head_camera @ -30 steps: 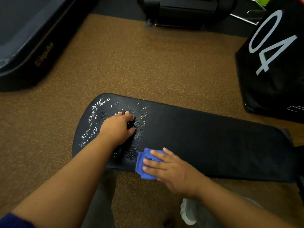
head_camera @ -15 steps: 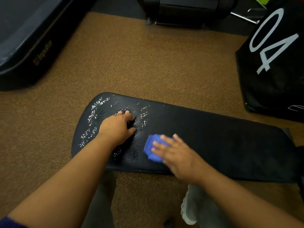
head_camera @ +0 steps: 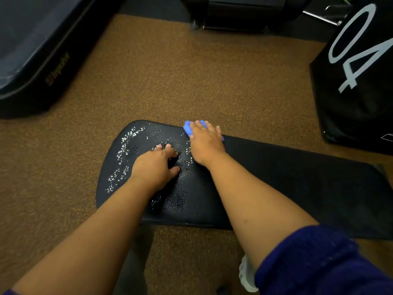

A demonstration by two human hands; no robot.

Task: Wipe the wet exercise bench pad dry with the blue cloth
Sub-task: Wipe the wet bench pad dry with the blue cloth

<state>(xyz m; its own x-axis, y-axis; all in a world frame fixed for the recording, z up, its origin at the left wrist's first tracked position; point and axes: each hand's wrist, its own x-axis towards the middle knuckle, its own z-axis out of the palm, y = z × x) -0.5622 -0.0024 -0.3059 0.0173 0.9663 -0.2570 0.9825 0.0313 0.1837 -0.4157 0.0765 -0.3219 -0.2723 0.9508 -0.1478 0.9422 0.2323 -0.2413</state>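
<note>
The black bench pad [head_camera: 287, 188] lies across the middle of the view, its rounded left end speckled with water droplets [head_camera: 122, 154]. My left hand [head_camera: 155, 167] rests on the wet end with its fingers bent and pressing on the pad, holding nothing. My right hand [head_camera: 205, 143] lies flat on the blue cloth [head_camera: 188, 127] at the pad's far edge, pressing it onto the surface. Most of the cloth is hidden under that hand. The pad right of my right arm looks matte, without droplets.
Brown speckled rubber floor [head_camera: 191, 71] surrounds the bench. A dark machine base [head_camera: 36, 50] sits at the far left, a black block marked "04" [head_camera: 359, 71] at the right, more dark equipment [head_camera: 244, 11] at the top. My white shoe [head_camera: 244, 273] shows below the bench.
My right hand has slid the blue cloth from the pad's near edge across to its far edge. The left hand has stayed pressed on the wet end.
</note>
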